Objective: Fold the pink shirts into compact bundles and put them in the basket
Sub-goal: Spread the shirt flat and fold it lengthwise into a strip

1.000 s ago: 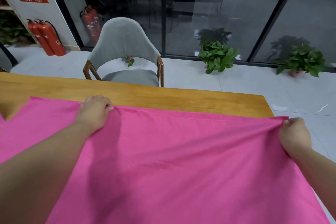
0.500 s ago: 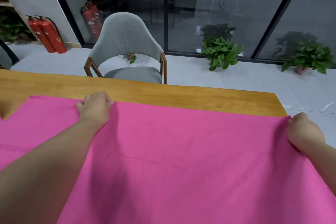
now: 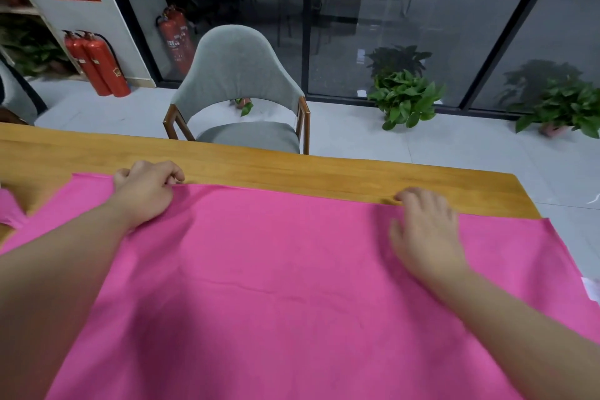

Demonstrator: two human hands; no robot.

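A pink shirt [image 3: 276, 269] lies spread flat over the wooden table [image 3: 292, 172], its right side hanging past the table's right end. My left hand [image 3: 146, 191] pinches the shirt's far edge at the left, fingers curled round the hem. My right hand [image 3: 425, 227] lies flat on the cloth near the far edge at the right, fingers straight. No basket is in view.
A grey chair [image 3: 240, 91] stands behind the table's far edge. Another bit of pink cloth [image 3: 9, 208] shows at the left edge. Potted plants [image 3: 406, 97] and red fire extinguishers [image 3: 97, 65] stand on the floor by the glass wall.
My right hand let go of the shirt's right corner and moved left, and now rests flat on the cloth. My left hand keeps its hold on the far edge.
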